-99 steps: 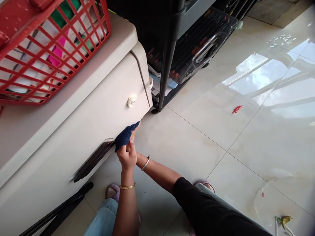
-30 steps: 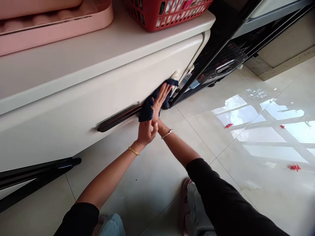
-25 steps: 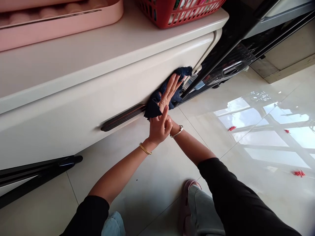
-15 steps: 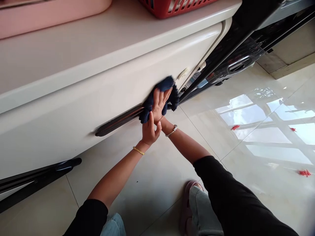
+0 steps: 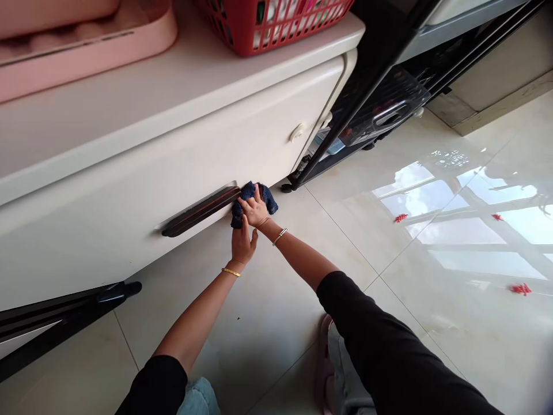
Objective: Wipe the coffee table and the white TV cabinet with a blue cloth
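Observation:
A dark blue cleaning cloth (image 5: 247, 192) is bunched against the lower edge of a white door panel (image 5: 181, 167), at the right end of its dark handle (image 5: 201, 212). My right hand (image 5: 254, 211) presses on the cloth with its fingers over the folds. Just below, my left hand (image 5: 243, 244) has its fingers stretched out and its thumb apart. Its fingertips reach the cloth's lower edge, close to my right hand, and it does not grip the cloth. Part of the cloth is hidden beneath my right hand.
A pink container (image 5: 86, 60) and a red basket (image 5: 276, 29) stand on the white top (image 5: 190, 75). A round white fitting (image 5: 297, 133) sits on the panel. To the right is a black rack (image 5: 358, 109) on castors. Red pieces (image 5: 521, 289) show on the glossy floor.
My right hand and the cloth have moved down and left, from the panel beside the round fitting to its lower edge by the handle. My left hand has moved slightly down and left.

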Motion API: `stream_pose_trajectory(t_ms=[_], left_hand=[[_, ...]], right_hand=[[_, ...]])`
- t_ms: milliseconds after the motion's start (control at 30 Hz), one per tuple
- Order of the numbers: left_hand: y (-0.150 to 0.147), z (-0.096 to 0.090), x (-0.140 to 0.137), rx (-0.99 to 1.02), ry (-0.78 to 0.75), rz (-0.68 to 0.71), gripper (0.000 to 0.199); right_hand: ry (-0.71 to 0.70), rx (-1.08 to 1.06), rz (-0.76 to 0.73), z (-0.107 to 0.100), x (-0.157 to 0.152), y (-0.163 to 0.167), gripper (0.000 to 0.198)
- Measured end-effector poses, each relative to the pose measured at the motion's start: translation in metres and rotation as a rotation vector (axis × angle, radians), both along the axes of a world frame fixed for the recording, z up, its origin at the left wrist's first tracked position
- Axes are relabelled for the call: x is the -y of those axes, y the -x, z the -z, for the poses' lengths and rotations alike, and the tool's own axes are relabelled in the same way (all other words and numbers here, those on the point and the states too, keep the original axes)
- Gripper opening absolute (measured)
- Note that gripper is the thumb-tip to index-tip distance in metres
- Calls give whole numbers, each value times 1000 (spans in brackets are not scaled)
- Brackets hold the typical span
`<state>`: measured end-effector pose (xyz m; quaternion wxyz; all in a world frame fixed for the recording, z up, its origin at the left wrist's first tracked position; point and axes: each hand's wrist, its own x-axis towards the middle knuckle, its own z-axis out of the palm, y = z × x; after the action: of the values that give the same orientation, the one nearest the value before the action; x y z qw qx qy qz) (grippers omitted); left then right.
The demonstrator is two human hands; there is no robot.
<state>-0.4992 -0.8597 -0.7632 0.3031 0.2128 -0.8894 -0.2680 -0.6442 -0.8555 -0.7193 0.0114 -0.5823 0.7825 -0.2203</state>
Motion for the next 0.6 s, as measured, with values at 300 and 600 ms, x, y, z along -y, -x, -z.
stream_pose_trajectory(t_ms=[300, 600], left_hand=[[21, -49, -11, -95, -45, 48, 77], [65, -145, -12, -305, -51, 70, 80]], right_hand=[[152, -108, 109, -38, -12, 14, 45], [484, -122, 312, -135, 11, 31, 59]])
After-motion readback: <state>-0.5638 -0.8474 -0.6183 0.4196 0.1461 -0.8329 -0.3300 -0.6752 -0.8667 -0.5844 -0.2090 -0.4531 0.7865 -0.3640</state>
